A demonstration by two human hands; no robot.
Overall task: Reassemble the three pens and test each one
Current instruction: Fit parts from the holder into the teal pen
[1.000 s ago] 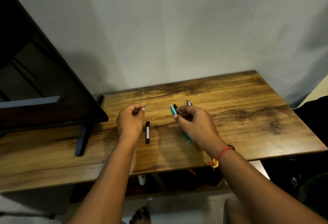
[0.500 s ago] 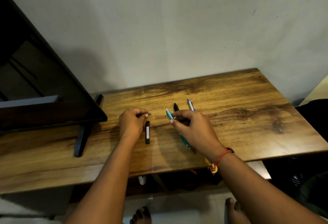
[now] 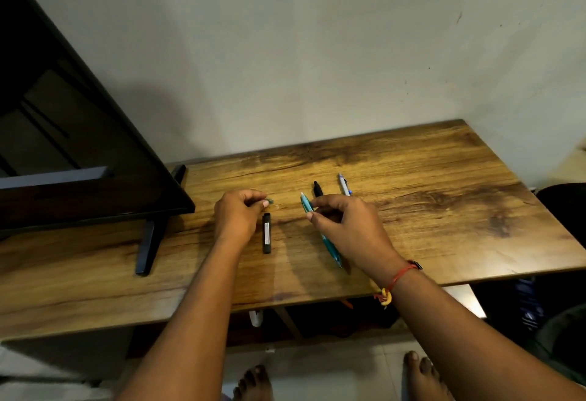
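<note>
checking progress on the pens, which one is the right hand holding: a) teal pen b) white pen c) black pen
a: the right hand grips the teal pen, while the black pen and the white pen lie on the table beyond it.

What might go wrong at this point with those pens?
The small piece pinched in the left hand is tiny; it may slip and roll off the table. The right hand holds the teal pen just in front of the black pen and white pen, so a careless move might knock them.
</note>
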